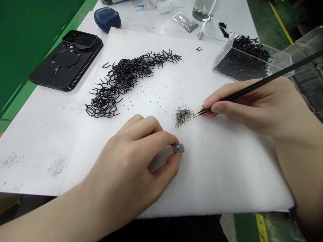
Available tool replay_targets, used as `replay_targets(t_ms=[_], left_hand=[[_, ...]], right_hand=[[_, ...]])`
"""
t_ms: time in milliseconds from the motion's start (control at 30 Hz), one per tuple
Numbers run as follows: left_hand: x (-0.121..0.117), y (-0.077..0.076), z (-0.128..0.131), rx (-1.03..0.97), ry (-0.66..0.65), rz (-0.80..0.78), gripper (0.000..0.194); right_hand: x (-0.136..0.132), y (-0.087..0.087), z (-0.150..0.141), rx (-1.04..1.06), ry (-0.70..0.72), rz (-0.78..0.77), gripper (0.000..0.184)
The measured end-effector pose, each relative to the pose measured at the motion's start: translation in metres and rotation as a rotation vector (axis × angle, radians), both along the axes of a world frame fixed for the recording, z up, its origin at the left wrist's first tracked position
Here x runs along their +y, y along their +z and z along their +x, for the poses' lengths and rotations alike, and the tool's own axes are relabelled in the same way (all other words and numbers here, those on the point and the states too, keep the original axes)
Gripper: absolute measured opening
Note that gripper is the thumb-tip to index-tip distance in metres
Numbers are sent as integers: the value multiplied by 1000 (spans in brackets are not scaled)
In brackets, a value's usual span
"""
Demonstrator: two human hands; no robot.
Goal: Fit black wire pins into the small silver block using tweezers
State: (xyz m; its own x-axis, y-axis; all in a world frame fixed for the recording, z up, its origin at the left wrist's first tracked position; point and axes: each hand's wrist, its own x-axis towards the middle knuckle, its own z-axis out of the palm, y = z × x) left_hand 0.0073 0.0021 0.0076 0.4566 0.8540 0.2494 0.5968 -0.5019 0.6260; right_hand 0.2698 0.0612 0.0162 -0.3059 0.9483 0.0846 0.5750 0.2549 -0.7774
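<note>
My left hand [126,161] pinches a small round metal part [179,148] between thumb and fingertips, just above the white foam sheet [227,181]. My right hand [242,107] holds fine black tweezers [277,73]. Their pointed tips reach the edge of a small heap of grey-black specks [183,116]. I cannot tell whether the tips grip a speck. Up and to the left lies a long, tangled pile of bent black wire pieces [123,80], with loose specks scattered beside it.
A clear angular acrylic tray [242,58] holding black pieces stands behind my right hand. Further back are a phone in a black case [67,58], a dark blue pouch [107,19], a glass [205,10] and a small foil bag [185,22].
</note>
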Motion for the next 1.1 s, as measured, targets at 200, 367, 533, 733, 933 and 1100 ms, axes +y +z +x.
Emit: replay_targets(t_ms=[200, 367, 533, 733, 933, 1100], left_hand=[[-1, 2, 1, -17, -7, 13, 11], [0, -2, 0, -16, -5, 11, 10], [1, -2, 1, -9, -10, 21, 10], [0, 0, 0, -5, -4, 0, 9], [-1, -1, -1, 8, 14, -3, 9], [-2, 2, 1, 19, 9, 7, 6]], right_hand=[[-2, 2, -2, -19, -11, 4, 4], [-3, 2, -3, -20, -10, 9, 4], [-2, 4, -3, -12, -18, 2, 4], [-11, 4, -7, 181, 23, 12, 6], [-20, 4, -20, 212, 318, -122, 12], [-21, 4, -25, 227, 325, -168, 15]])
